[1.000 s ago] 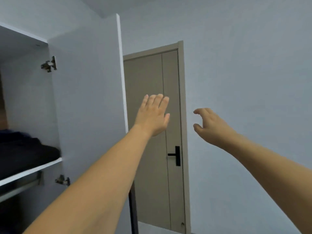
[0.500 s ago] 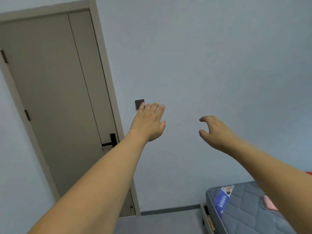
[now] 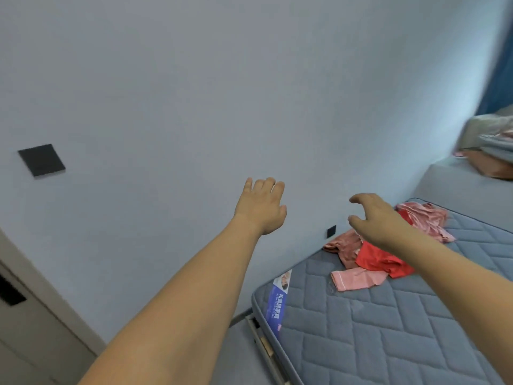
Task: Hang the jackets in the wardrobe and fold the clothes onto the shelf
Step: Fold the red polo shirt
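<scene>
head view puts both hands out in front of me, empty, against the pale wall. my left hand (image 3: 261,207) has its fingers straight and together, palm away, holding nothing. my right hand (image 3: 373,218) hangs with fingers loosely curled into a claw, thumb apart from them, nothing between.

the clothes (image 3: 380,259) lie in a loose heap on the mattress (image 3: 388,329), toward the wall end of it: a red piece in the middle, pink pieces spilling out at about 10, 2 and 7 o'clock from it. the heap's long axis runs roughly from 8 o'clock to 2 o'clock across the frame, along the line of the wall.

from my right hand the pile sits at about 5 o'clock, just below and behind it in the picture; the wrist overlaps the red piece, though i judge it is above the cloth and not touching. from my left hand the pile lies at about 4 o'clock, well apart. so the right is the nearer one, and i'd expect it to drop onto the heap first.
</scene>
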`<state>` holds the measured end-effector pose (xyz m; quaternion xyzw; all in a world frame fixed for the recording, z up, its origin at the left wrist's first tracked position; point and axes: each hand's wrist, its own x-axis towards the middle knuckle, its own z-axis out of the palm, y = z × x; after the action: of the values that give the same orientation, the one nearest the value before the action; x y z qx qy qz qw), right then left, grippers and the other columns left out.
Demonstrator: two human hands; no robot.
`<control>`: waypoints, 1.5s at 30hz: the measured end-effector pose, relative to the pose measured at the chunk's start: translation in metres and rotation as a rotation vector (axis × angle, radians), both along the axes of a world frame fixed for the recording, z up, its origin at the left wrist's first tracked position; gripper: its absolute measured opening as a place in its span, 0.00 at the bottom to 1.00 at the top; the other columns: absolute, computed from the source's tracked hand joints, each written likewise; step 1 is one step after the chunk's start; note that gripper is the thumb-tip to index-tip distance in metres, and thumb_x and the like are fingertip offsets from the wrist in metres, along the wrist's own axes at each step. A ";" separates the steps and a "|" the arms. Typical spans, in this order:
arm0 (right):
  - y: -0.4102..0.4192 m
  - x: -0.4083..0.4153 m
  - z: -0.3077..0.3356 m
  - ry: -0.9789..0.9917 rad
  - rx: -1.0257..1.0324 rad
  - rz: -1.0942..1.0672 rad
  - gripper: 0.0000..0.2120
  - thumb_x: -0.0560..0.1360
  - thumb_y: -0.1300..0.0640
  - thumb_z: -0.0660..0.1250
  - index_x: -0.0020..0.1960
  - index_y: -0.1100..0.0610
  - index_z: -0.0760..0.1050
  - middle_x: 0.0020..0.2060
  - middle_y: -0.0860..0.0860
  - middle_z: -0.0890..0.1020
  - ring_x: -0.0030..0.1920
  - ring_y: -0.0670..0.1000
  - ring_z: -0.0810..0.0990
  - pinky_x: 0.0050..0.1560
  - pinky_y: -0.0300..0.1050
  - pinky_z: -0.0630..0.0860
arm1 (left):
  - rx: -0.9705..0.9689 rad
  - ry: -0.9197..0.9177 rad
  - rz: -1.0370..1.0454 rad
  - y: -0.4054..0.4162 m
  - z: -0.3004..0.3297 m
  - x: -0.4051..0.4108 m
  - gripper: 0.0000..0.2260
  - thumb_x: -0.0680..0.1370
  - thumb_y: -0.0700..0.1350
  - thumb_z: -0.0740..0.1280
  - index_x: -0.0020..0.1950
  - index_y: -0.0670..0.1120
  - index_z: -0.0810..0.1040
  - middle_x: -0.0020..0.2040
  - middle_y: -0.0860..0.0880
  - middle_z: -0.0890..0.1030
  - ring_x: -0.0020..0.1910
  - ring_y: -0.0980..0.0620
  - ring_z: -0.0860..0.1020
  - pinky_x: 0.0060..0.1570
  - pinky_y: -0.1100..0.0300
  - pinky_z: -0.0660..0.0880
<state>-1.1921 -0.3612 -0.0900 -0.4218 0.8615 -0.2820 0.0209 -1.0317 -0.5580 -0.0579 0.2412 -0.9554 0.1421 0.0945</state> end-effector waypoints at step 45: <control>-0.074 -0.527 -0.761 0.180 0.292 -0.567 0.24 0.76 0.47 0.64 0.70 0.54 0.72 0.70 0.56 0.72 0.71 0.60 0.68 0.73 0.61 0.58 | 0.357 0.084 -0.500 -0.086 -0.785 -0.649 0.33 0.64 0.49 0.67 0.69 0.49 0.74 0.70 0.43 0.70 0.72 0.39 0.67 0.74 0.40 0.57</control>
<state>-1.7190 -0.4357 -0.8511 -0.1811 0.9742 -0.1118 -0.0746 -1.6808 -0.6436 -0.8431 0.0173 -0.9902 -0.0659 0.1221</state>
